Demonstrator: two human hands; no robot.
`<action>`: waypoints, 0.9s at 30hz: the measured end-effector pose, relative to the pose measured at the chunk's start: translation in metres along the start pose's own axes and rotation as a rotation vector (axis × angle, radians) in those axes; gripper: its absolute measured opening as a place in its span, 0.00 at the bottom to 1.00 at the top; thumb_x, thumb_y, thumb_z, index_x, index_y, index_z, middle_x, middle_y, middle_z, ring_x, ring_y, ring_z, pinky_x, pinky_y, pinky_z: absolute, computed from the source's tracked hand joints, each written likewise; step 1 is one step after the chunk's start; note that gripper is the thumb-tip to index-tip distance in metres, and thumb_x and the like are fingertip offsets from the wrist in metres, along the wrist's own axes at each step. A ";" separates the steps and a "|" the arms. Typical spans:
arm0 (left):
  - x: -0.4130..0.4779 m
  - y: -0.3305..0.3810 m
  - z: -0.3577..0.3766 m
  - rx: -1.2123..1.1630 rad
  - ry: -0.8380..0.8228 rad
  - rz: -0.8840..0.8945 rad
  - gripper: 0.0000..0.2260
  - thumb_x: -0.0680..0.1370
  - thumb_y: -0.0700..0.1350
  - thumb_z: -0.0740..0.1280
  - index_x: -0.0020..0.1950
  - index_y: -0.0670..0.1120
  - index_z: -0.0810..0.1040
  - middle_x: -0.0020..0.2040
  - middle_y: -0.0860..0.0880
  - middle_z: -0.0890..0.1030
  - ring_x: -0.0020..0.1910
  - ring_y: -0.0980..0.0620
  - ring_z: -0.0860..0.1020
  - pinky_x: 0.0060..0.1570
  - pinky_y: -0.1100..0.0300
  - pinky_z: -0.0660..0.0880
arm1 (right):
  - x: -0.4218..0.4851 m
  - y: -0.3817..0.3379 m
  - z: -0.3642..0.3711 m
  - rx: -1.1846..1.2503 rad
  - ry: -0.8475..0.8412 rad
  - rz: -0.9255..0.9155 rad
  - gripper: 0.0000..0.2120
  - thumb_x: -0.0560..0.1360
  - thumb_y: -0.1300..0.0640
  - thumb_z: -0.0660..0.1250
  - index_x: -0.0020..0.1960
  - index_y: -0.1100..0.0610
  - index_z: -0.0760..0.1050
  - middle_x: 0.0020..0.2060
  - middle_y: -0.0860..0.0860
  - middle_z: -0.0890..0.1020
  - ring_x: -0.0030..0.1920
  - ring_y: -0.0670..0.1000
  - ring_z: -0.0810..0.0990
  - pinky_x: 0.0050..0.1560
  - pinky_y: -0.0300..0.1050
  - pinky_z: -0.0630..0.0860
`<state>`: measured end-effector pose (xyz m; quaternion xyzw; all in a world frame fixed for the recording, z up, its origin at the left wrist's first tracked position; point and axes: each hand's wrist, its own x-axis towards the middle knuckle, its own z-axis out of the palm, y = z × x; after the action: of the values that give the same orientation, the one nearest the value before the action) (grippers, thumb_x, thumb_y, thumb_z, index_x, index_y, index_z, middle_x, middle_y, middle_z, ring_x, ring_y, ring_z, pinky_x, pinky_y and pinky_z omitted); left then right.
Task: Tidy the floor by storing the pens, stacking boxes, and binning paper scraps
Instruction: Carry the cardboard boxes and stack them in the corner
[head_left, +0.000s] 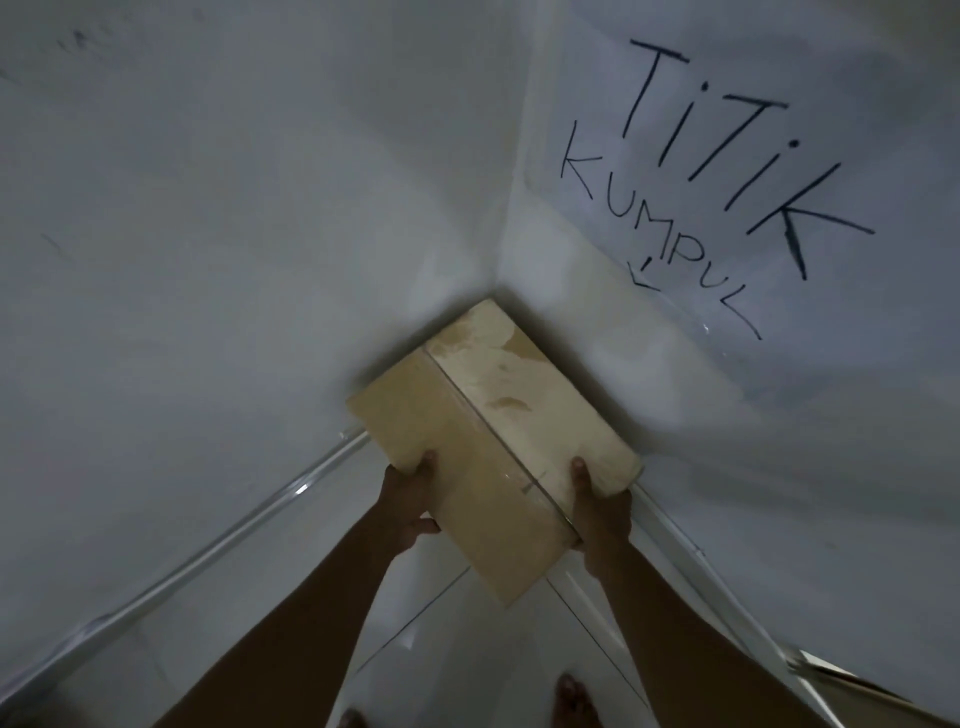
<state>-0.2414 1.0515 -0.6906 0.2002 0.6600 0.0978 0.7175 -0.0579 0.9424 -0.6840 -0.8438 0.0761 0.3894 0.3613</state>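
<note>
The left wall (208, 234) is plain and pale, with no writing on it, and a glossy white skirting (208, 545) runs along its foot towards the corner. On the white tiled floor (467, 675) at the bottom edge the toes of a bare left foot (353, 719) just show. The left grip (410, 499) grasps the near left edge of the cardboard box (467, 415), thumb on top and fingers curled underneath. The box is held between both forearms with its far corner pushed right into the corner where the two walls meet; whether anything lies beneath it cannot be told. A taped seam runs the length of its top, and the half to the right of the seam is paler and blotchy; no print or label can be read on it. The right grip (602, 512) grasps the near right edge in the same way, thumb on top. Below it is a bare right foot (571, 696). On the right wall, in black hand lettering, stands "TiTiK" (727, 140) and under it "KUMPUL" (660, 234), with a small arrow (644, 273) pointing down towards the corner. At the bottom right, a piece of brown cardboard (841, 680) lies along that wall's foot.
</note>
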 end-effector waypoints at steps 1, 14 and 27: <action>0.001 0.002 0.003 -0.005 0.007 -0.001 0.21 0.78 0.54 0.64 0.68 0.49 0.67 0.62 0.44 0.74 0.59 0.38 0.74 0.44 0.40 0.75 | 0.004 -0.004 -0.001 -0.013 -0.006 -0.019 0.42 0.71 0.40 0.70 0.75 0.60 0.57 0.68 0.61 0.70 0.66 0.64 0.71 0.63 0.63 0.72; 0.009 0.015 0.021 0.024 0.029 0.001 0.31 0.76 0.56 0.65 0.74 0.48 0.58 0.71 0.43 0.67 0.68 0.37 0.68 0.49 0.36 0.73 | 0.040 -0.027 -0.002 -0.201 -0.025 0.084 0.49 0.69 0.36 0.68 0.73 0.67 0.51 0.68 0.66 0.66 0.66 0.67 0.69 0.62 0.63 0.73; -0.012 0.030 0.002 0.134 0.098 0.084 0.34 0.76 0.53 0.68 0.76 0.42 0.57 0.72 0.41 0.67 0.67 0.39 0.70 0.65 0.44 0.70 | 0.021 -0.040 -0.016 -0.408 -0.051 0.032 0.48 0.69 0.39 0.71 0.71 0.68 0.53 0.68 0.64 0.67 0.65 0.63 0.72 0.63 0.60 0.73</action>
<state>-0.2368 1.0731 -0.6672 0.2701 0.6903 0.0931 0.6647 -0.0175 0.9646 -0.6701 -0.8879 0.0000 0.4239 0.1786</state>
